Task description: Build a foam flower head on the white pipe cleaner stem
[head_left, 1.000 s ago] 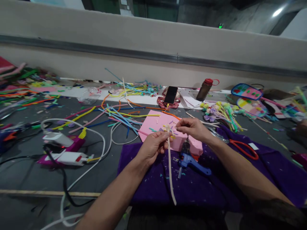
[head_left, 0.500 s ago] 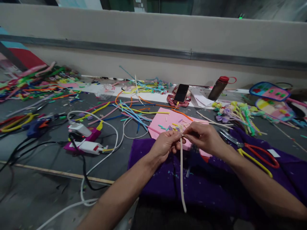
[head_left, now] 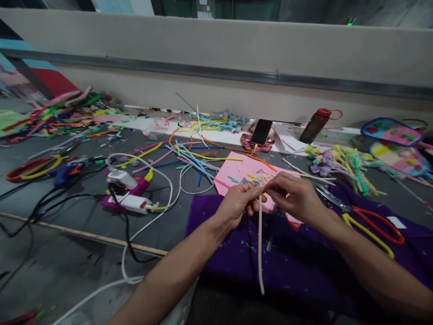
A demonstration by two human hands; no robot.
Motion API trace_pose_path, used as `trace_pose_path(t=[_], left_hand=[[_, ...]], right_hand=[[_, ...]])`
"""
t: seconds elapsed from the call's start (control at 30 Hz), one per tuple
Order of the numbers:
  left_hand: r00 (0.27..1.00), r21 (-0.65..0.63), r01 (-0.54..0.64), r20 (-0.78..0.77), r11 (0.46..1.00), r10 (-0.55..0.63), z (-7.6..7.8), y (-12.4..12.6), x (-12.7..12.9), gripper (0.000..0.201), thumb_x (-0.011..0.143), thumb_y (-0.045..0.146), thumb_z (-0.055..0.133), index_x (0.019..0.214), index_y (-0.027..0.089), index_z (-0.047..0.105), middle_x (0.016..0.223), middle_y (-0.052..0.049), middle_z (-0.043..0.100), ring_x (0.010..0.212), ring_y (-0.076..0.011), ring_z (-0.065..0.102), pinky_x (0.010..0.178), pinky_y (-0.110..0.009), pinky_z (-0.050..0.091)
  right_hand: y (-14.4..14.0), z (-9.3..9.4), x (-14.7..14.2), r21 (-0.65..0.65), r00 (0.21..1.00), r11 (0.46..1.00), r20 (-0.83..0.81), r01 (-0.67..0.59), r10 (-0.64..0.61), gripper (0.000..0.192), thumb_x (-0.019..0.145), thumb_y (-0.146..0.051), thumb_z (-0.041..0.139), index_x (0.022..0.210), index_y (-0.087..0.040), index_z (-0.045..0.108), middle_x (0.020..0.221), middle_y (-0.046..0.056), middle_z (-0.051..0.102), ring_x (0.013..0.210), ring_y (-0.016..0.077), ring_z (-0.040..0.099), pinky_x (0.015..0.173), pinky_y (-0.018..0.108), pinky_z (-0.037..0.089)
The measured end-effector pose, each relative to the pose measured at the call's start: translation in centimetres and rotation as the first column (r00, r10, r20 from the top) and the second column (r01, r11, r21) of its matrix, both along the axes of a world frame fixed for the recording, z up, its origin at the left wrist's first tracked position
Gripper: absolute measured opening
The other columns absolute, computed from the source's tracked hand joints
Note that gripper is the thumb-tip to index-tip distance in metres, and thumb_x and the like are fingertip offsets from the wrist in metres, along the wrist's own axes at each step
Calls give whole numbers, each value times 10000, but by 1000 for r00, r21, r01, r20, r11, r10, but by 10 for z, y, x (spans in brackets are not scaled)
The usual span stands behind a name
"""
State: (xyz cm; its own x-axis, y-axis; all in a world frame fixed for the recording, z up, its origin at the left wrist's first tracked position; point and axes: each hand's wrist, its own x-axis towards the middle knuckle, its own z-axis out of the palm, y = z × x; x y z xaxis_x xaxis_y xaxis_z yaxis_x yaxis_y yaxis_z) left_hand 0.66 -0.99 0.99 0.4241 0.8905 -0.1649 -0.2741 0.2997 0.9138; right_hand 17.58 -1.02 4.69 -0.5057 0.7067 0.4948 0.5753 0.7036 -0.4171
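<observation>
Over the purple cloth (head_left: 291, 266), left hand (head_left: 237, 204) and right hand (head_left: 297, 195) both pinched at the top of a cream stem (head_left: 260, 243)

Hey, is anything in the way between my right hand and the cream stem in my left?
Nothing visible stands between them. Your right hand is right beside your left hand, near the upper end of the cream stem. The pink sheet lies beyond, not between.

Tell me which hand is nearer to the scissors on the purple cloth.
Right: the right hand is just left of the scissors; the left hand is farther left.
</observation>
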Motion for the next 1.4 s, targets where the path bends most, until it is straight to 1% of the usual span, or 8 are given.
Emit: trace_pose_path(t=[0.17, 0.3, 0.47, 0.77, 0.97, 1.27, 1.33, 1.4], left_hand=[[1000, 32, -10, -8, 999, 10, 0, 0, 1, 296, 727, 398, 612, 664, 110, 592, 465, 7, 548, 332, -29, 404, 326, -146, 246], [1000, 22, -10, -20, 1000, 10, 0, 0, 1, 303, 723, 407, 609, 667, 109, 606, 436, 19, 521, 327, -32, 394, 327, -154, 243], [999, 0, 39, 19, 999, -39, 1, -1, -1, 302, 709, 407, 623, 670, 108, 613, 449, 23, 506, 331, -26, 386, 329, -157, 231], [979, -81, 143, 160, 986, -129, 4, -3, -2, 237, 687, 330, 664, 689, 101, 601, 552, 9, 548, 338, -5, 367, 324, -150, 218], [985, -44, 30, 168, 999, -22, 1, -2, 2, 254, 722, 349, 636, 674, 102, 597, 524, 20, 530, 342, -8, 376, 335, -151, 233], [977, -54, 29, 215, 998, -17, 2, -4, 4, 237, 707, 325, 655, 683, 104, 572, 573, 13, 567, 326, -1, 380, 323, -148, 235], [977, -52, 32, 214, 998, -20, 2, -4, 4, 242, 716, 329, 645, 674, 102, 571, 555, 19, 555, 324, 0, 373, 322, -145, 238], [975, -69, 30, 221, 997, -15, 1, -3, 4, 240, 723, 326, 636, 674, 99, 576, 527, 31, 527, 323, 1, 365, 320, -141, 237]], right_hand=[[-2, 1, -2, -54, 1000, 998, -27, -11, 10, 111, 804, -181, 512, 790, -180, 622, 714, 37, 580, 630, 122, 527, 562, 243, 401], [0, 3, -1, -312, 986, 950, -145, 32, -81, 106, 784, -251, 562, 758, -166, 621, 669, 19, 581, 565, 108, 497, 503, 229, 374], [5, 2, 4, -671, 944, 723, -321, -167, -80, 193, 768, -346, 578, 760, -154, 592, 570, -18, 511, 470, 82, 432, 425, 206, 338], [14, -7, 9, -802, 840, 423, -522, -422, -152, 194, 685, -321, 661, 738, -146, 595, 552, -20, 545, 440, 74, 466, 398, 189, 347], [13, -9, 0, -810, 789, 450, -534, -375, -304, 202, 661, -308, 682, 674, -141, 571, 450, -42, 500, 355, 52, 379, 340, 177, 256], [11, -14, -1, -782, 756, 410, -597, -470, -271, 252, 653, -344, 697, 697, -143, 552, 558, -15, 535, 436, 59, 394, 397, 187, 238], [11, -14, -1, -770, 760, 441, -599, -462, -250, 243, 667, -347, 688, 692, -147, 551, 560, -17, 536, 443, 63, 403, 401, 188, 246], [11, -12, -2, -730, 762, 547, -603, -409, -235, 204, 696, -326, 670, 699, -150, 568, 549, -26, 528, 446, 65, 415, 406, 187, 266]])
